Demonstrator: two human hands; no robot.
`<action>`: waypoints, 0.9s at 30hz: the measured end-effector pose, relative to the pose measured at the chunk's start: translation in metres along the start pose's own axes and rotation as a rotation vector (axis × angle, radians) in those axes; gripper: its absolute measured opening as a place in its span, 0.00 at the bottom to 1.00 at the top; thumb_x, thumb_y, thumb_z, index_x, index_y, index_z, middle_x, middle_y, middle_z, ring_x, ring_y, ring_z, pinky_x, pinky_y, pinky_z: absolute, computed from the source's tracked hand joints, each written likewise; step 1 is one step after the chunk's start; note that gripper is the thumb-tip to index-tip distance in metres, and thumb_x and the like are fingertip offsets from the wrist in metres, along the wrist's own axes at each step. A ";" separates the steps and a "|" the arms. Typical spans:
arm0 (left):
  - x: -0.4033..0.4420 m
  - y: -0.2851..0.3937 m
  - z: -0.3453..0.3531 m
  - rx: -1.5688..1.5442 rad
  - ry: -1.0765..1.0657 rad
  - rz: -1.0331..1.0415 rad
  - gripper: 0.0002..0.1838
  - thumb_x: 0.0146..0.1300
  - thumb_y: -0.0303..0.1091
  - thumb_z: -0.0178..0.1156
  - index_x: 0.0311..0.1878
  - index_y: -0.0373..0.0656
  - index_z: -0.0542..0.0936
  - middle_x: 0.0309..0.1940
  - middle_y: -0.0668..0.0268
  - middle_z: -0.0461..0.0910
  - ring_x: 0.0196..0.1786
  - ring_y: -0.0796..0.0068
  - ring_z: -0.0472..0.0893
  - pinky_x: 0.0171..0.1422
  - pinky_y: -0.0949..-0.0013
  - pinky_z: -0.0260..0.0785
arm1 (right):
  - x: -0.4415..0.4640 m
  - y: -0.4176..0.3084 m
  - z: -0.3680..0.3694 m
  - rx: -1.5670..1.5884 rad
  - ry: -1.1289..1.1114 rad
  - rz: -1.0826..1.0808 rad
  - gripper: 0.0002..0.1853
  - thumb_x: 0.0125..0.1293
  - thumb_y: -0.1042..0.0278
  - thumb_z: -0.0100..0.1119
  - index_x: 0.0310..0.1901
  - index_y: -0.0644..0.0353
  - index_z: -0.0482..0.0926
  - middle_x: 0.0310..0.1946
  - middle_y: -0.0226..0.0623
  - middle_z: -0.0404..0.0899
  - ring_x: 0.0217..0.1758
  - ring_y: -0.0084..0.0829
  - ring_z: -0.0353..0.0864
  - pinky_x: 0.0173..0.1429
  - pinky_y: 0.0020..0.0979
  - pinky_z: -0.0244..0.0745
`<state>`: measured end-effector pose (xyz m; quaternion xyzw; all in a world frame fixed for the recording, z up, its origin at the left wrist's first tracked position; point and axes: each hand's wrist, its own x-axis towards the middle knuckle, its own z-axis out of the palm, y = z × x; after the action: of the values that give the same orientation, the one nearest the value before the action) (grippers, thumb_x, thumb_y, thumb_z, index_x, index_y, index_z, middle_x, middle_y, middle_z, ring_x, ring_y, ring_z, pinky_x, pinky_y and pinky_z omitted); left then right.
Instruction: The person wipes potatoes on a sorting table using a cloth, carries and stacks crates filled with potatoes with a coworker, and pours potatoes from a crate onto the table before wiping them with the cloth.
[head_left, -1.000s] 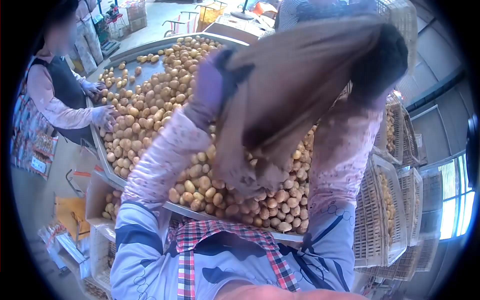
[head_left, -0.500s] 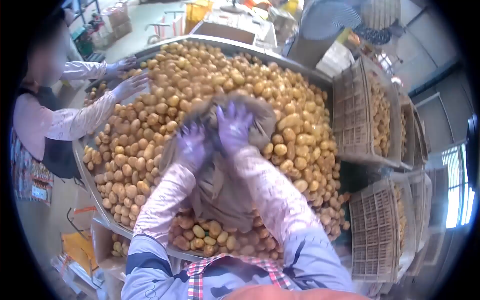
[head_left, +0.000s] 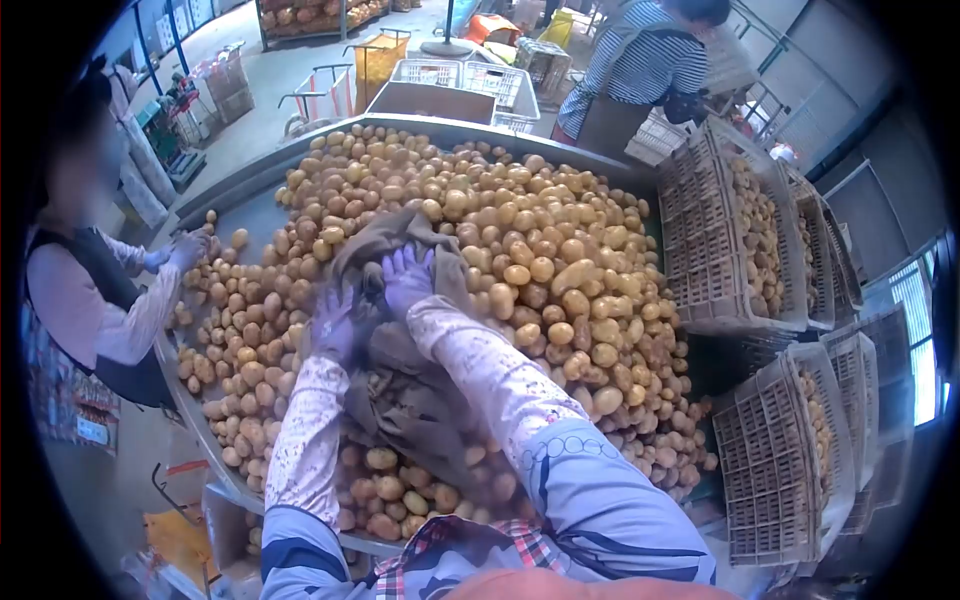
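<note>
A crumpled brown-grey cloth [head_left: 410, 385] lies on a broad heap of potatoes [head_left: 540, 250] that fills much of a metal-rimmed table [head_left: 215, 455]. My left hand [head_left: 333, 325], in a purple glove, is at the cloth's left edge with its fingers spread. On the upper part of the cloth rests my right hand [head_left: 408, 280], also gloved in purple, palm down and fingers apart. Potatoes surround the cloth on all sides, and parts of it are hidden under my right forearm.
At the left edge a co-worker [head_left: 120, 300] has gloved hands near the potatoes. Mesh crates [head_left: 705, 235] of potatoes stand at the right, with another crate [head_left: 765, 460] below. Behind the table are a cardboard box [head_left: 430, 103] and a person in a striped top [head_left: 645, 60].
The cloth, earlier lifted and stretched between my hands, came down onto the potatoes. Since then both hands and the cloth have shifted slightly left; the co-worker's hands have drawn back.
</note>
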<state>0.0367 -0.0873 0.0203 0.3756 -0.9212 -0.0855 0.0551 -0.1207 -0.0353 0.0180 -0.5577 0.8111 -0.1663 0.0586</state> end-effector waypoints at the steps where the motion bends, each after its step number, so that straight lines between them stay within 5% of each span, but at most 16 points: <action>1: -0.017 -0.008 0.002 0.007 0.002 0.033 0.41 0.61 0.60 0.52 0.73 0.50 0.57 0.72 0.46 0.52 0.70 0.46 0.61 0.70 0.52 0.58 | -0.019 -0.005 -0.001 0.004 0.045 -0.047 0.29 0.60 0.50 0.53 0.57 0.62 0.69 0.60 0.50 0.67 0.71 0.50 0.58 0.71 0.59 0.45; 3: -0.050 -0.018 0.012 0.047 0.104 0.188 0.35 0.60 0.51 0.57 0.68 0.46 0.65 0.67 0.44 0.62 0.66 0.43 0.66 0.67 0.52 0.60 | -0.054 -0.015 -0.003 0.001 0.102 -0.127 0.18 0.59 0.58 0.55 0.48 0.59 0.75 0.52 0.47 0.73 0.65 0.48 0.65 0.66 0.56 0.56; 8: -0.128 0.009 0.016 -0.223 0.296 0.108 0.26 0.61 0.47 0.56 0.57 0.41 0.75 0.56 0.47 0.75 0.59 0.46 0.72 0.65 0.53 0.61 | -0.150 -0.019 -0.049 -0.040 0.000 -0.235 0.09 0.57 0.67 0.53 0.37 0.58 0.79 0.42 0.45 0.80 0.51 0.41 0.78 0.51 0.42 0.73; 9: -0.142 0.019 0.002 -0.278 0.276 0.103 0.25 0.61 0.47 0.56 0.56 0.41 0.75 0.55 0.49 0.75 0.58 0.47 0.73 0.65 0.53 0.62 | -0.171 -0.015 -0.060 -0.060 -0.053 -0.207 0.06 0.56 0.68 0.54 0.33 0.56 0.81 0.38 0.43 0.81 0.42 0.40 0.82 0.44 0.41 0.76; 11: -0.172 0.026 -0.005 -0.320 0.228 0.176 0.28 0.59 0.46 0.59 0.59 0.39 0.74 0.57 0.47 0.74 0.60 0.46 0.71 0.66 0.53 0.60 | -0.209 -0.013 -0.097 -0.071 -0.157 -0.156 0.05 0.56 0.70 0.56 0.32 0.57 0.81 0.34 0.42 0.82 0.37 0.41 0.83 0.43 0.42 0.76; 15: -0.203 0.049 -0.022 -0.712 0.266 0.349 0.24 0.61 0.45 0.57 0.55 0.38 0.75 0.53 0.52 0.76 0.58 0.48 0.73 0.65 0.52 0.60 | -0.245 0.031 -0.148 0.332 -0.023 0.208 0.05 0.57 0.74 0.55 0.36 0.57 0.76 0.31 0.44 0.77 0.34 0.40 0.78 0.41 0.39 0.72; 20: -0.189 0.082 -0.046 -0.308 0.261 0.237 0.26 0.65 0.41 0.55 0.63 0.39 0.71 0.60 0.49 0.72 0.65 0.48 0.68 0.70 0.51 0.57 | -0.262 0.030 -0.201 -0.307 0.643 0.022 0.19 0.57 0.72 0.54 0.52 0.61 0.74 0.50 0.46 0.75 0.55 0.44 0.74 0.57 0.45 0.67; 23: -0.172 0.075 0.003 -0.185 0.078 0.149 0.37 0.63 0.54 0.51 0.72 0.46 0.60 0.69 0.47 0.60 0.69 0.40 0.60 0.73 0.46 0.49 | -0.271 0.073 -0.075 -0.832 0.409 0.105 0.26 0.59 0.66 0.54 0.60 0.63 0.68 0.59 0.46 0.69 0.64 0.46 0.66 0.63 0.50 0.61; 24: -0.157 0.067 0.020 -0.102 0.025 0.156 0.38 0.65 0.59 0.46 0.73 0.48 0.57 0.73 0.50 0.55 0.73 0.46 0.56 0.73 0.48 0.48 | -0.270 0.080 -0.044 -0.901 0.339 0.142 0.29 0.59 0.63 0.55 0.62 0.62 0.66 0.61 0.46 0.67 0.65 0.46 0.65 0.65 0.51 0.60; 27: -0.087 0.060 0.035 -0.095 -0.194 -0.057 0.37 0.67 0.59 0.42 0.74 0.49 0.55 0.75 0.53 0.50 0.76 0.53 0.52 0.74 0.51 0.49 | -0.223 0.067 -0.052 -0.664 0.294 0.149 0.35 0.61 0.49 0.55 0.65 0.63 0.63 0.66 0.50 0.60 0.69 0.46 0.60 0.68 0.55 0.53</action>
<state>0.0516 0.0200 -0.0052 0.3887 -0.9060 -0.1665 -0.0191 -0.1120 0.2035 0.0245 -0.4559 0.8590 0.0325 -0.2306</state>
